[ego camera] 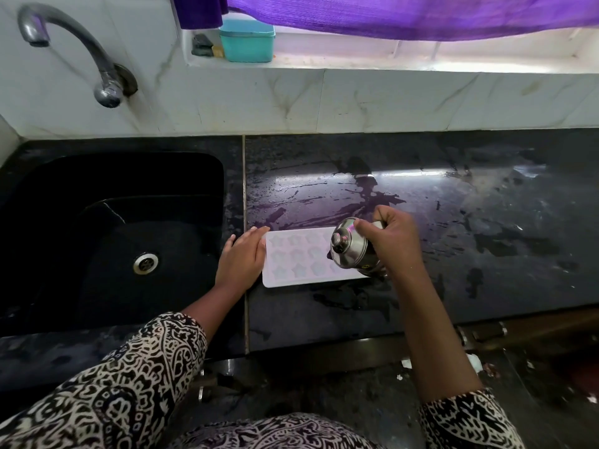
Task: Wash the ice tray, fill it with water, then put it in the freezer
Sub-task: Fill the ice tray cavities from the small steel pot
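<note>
A pale lilac ice tray [298, 257] with star-shaped cells lies flat on the wet black counter [421, 196], just right of the sink. My left hand [241, 259] rests flat against the tray's left end, fingers together, steadying it. My right hand [393, 239] grips a steel lidded jug [351, 247], tilted toward me over the tray's right end, which it hides. No water stream shows from the jug.
A black sink [107, 241] with a steel drain [146, 263] lies to the left, below a curved steel tap [74, 53]. A teal box [248, 40] sits on the window ledge under a purple curtain [389, 14]. Water is spilled across the counter.
</note>
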### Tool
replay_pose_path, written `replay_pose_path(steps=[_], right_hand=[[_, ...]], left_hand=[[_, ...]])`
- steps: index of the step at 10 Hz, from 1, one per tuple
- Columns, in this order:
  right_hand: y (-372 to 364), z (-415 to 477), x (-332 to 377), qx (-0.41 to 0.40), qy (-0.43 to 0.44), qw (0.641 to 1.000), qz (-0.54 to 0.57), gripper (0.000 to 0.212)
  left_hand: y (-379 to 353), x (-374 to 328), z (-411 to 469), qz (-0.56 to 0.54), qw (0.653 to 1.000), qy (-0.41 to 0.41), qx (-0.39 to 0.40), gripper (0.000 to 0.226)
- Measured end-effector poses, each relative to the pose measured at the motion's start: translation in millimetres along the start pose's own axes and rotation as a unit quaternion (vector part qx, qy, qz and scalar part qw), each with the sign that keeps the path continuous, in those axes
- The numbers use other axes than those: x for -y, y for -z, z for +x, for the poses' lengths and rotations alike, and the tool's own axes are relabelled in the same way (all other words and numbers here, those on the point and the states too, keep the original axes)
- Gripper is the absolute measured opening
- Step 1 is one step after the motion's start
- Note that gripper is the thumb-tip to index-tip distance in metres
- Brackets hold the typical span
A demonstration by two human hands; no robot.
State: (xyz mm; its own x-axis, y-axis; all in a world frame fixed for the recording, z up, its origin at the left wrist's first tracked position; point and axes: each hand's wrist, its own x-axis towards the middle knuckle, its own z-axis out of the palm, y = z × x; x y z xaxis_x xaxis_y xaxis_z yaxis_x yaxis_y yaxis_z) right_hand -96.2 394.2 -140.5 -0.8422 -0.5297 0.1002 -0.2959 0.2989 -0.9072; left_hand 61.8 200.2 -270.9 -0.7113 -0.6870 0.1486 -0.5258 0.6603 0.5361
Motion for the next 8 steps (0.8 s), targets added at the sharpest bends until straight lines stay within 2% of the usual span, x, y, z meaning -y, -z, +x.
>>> replay_pose_path(steps=[8], right_hand=[[5.0, -0.6, 2.7, -0.01, -0.013, 1.0, -0.015, 0.034]], left_hand=[[1.6, -1.8, -0.8, -0.002, 1.0, -0.001, -0.001, 0.039]])
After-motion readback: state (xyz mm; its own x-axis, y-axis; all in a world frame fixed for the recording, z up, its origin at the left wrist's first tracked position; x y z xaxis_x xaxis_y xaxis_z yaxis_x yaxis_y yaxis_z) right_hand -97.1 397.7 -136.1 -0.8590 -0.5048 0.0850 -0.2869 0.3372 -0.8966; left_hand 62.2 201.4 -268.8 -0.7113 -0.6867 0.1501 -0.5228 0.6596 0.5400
